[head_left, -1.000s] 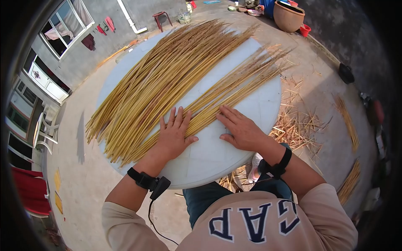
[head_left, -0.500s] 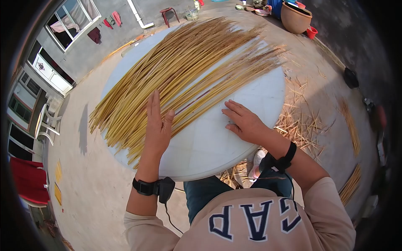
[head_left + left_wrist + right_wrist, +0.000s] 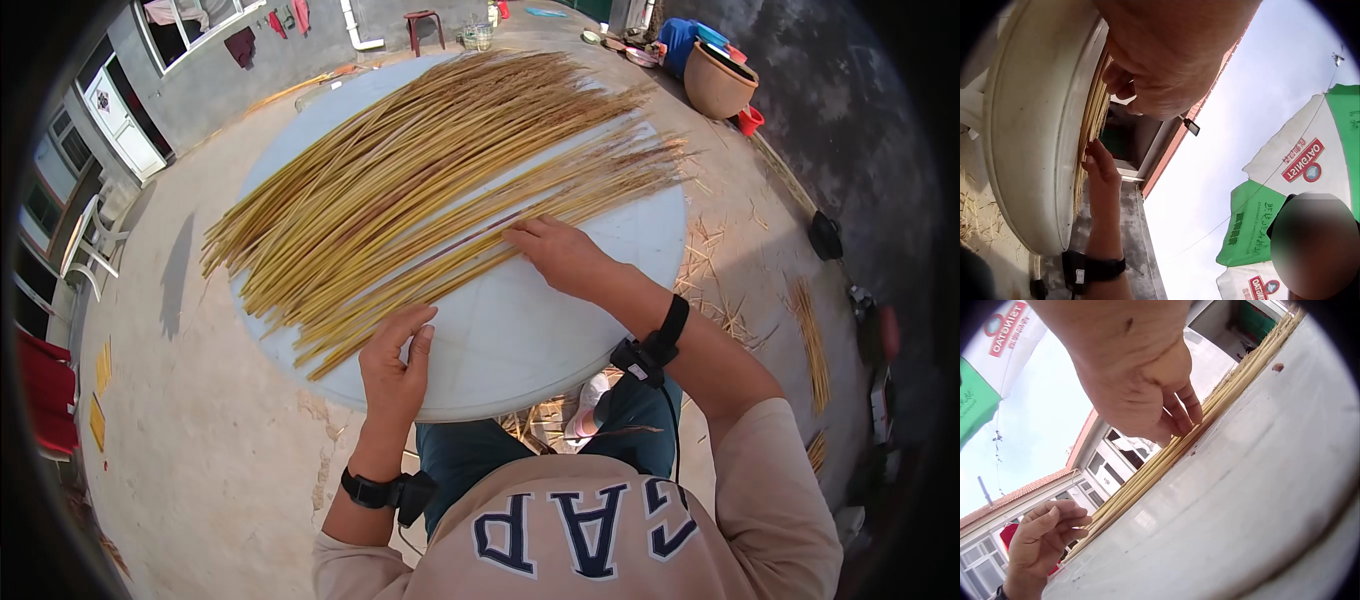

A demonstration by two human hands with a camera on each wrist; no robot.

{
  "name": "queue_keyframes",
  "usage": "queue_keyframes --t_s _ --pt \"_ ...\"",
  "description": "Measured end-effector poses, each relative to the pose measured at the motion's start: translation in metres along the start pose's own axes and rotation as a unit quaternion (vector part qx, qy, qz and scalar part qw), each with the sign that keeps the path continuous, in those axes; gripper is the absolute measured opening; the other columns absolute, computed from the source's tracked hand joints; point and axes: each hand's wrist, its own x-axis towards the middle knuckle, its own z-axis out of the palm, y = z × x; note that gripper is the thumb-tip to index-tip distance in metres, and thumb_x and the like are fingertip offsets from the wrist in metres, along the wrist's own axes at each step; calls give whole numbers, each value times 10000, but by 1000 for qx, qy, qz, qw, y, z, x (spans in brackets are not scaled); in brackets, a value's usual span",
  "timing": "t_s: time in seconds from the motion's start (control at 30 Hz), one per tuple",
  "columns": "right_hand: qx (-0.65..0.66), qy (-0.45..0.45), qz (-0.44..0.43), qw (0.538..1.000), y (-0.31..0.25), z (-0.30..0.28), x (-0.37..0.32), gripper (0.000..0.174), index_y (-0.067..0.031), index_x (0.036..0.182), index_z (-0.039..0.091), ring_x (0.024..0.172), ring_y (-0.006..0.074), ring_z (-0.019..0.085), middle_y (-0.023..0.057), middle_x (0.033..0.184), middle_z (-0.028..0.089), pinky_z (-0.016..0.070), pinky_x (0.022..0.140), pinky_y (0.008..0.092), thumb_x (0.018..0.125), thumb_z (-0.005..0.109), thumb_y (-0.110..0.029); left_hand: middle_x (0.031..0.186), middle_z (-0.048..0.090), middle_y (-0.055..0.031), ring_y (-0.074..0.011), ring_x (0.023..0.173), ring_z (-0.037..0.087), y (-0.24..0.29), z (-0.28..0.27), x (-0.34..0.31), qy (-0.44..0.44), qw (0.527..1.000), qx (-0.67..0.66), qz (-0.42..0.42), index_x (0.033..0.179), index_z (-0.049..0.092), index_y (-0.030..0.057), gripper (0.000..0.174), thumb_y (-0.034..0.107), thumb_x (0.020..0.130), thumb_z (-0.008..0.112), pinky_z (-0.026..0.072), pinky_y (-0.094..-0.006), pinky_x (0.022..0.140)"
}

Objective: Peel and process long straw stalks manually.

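Observation:
Long yellow stalks with feathery brown heads (image 3: pixel 400 180) lie side by side across the round white table (image 3: pixel 510 340). A thinner band of the same stalks (image 3: pixel 600 190) lies on the near side. My right hand (image 3: pixel 562 257) touches this band about midway along, fingers bent downward; in the right wrist view its fingertips (image 3: pixel 1192 412) rest at the stalks. My left hand (image 3: pixel 394 365) is near the table's front edge, beside the cut ends of the stalks, with fingers loosely bent and thumb apart. Nothing shows between its fingers in the right wrist view.
Stalk scraps (image 3: pixel 715 290) litter the ground right of the table, with a small bundle (image 3: pixel 812 345) farther right. A large clay pot (image 3: pixel 718 85) and a red stool (image 3: pixel 424 32) stand beyond the table. A white chair (image 3: pixel 90 245) is at the left.
My left hand has drawn back from over the stalks toward the table's front edge, its fingers bending. My right hand has moved from the bare tabletop onto the near stalks.

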Motion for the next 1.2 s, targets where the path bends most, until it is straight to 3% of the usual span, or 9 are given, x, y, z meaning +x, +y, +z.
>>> queue_keyframes --t_s 0.1,0.17,0.27,0.37,0.7,0.9,0.97,1.1,1.2 --pt "-44 0 -38 998 -2 9 -8 232 -21 954 590 922 283 512 100 977 552 471 757 356 728 539 -14 1035 599 -160 -302 978 570 11 -13 9 -24 996 85 25 1017 615 19 237 39 781 613 451 -341 836" --pt "-62 2 -41 997 -7 8 -13 223 -25 933 590 904 271 513 94 943 547 472 747 346 715 543 -28 1126 545 -177 -340 1096 493 10 -21 12 -82 959 262 74 1041 599 9 288 42 756 632 415 -382 899" --pt "-91 9 -51 995 -8 10 -17 202 -35 892 584 872 251 513 81 881 535 473 729 329 695 548 -53 1188 494 -190 -366 1180 410 -4 -15 6 -87 943 309 94 1055 590 10 325 42 736 643 379 -415 944" --pt "-109 18 -62 992 -10 9 -22 177 -42 862 574 855 237 512 72 843 527 472 717 319 688 550 -66 1183 498 -195 -363 1185 412 -10 -4 -2 -63 915 373 137 1025 601 13 300 31 728 641 380 -417 949" --pt "-28 9 -10 1000 -1 8 -30 90 -80 806 554 841 253 524 68 818 525 454 717 349 723 590 -84 1186 495 -195 -358 1183 414 -13 -5 -4 -39 937 328 112 990 598 -3 285 -8 707 637 385 -413 949" --pt "-31 -15 19 999 -2 1 -23 125 -75 830 525 852 265 511 71 823 519 434 710 353 729 598 -68 1358 334 -194 -375 1280 280 -7 -4 -3 -28 939 331 91 1248 464 47 563 0 716 644 306 -420 1014" --pt "-49 -4 4 999 -1 -10 -15 122 -73 836 518 853 269 507 74 823 516 430 714 357 736 584 -53 1419 206 -211 -395 1318 182 -1 -3 -4 32 947 307 92 1343 349 78 724 17 697 670 242 -440 1046" --pt "-4 30 -15 999 5 -6 -2 110 -68 840 505 847 278 499 81 820 506 417 720 371 752 537 -12 1433 158 -218 -401 1328 145 0 -5 -5 58 939 312 135 1376 294 98 813 34 673 697 224 -457 1050" --pt "34 28 -7 999 3 0 -1 129 -65 856 504 849 287 494 91 829 502 411 728 377 746 536 -6 1429 186 -207 -401 1325 157 -4 -5 -4 19 933 335 127 1354 338 93 795 53 656 716 222 -475 1047"
